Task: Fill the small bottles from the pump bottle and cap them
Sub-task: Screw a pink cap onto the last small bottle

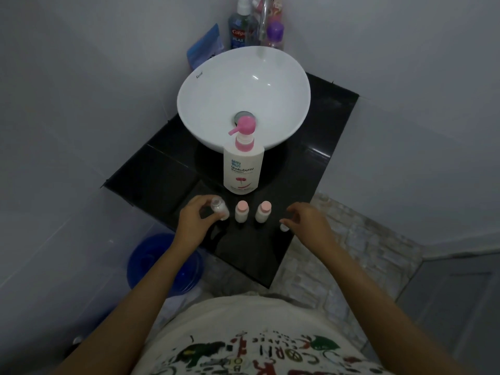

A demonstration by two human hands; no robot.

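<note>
Standing at a black tiled counter (167, 169), a person steadies an uncapped small bottle (219, 208) with the left hand (195, 220), fingers curled around its left side. The bottle (clear, with white liquid in its lower part) stands upright at the left end of a row of three. Just beside it are two small bottles with pink caps (241, 211) (263, 211), both white with liquid. The right hand (305, 221) hovers near the counter's right edge, fingers loosely bent above a small pale object (283, 227); whether it touches it cannot be told. The pink-topped pump bottle (243, 161) stands behind the row, against a white basin (216, 85).
</note>
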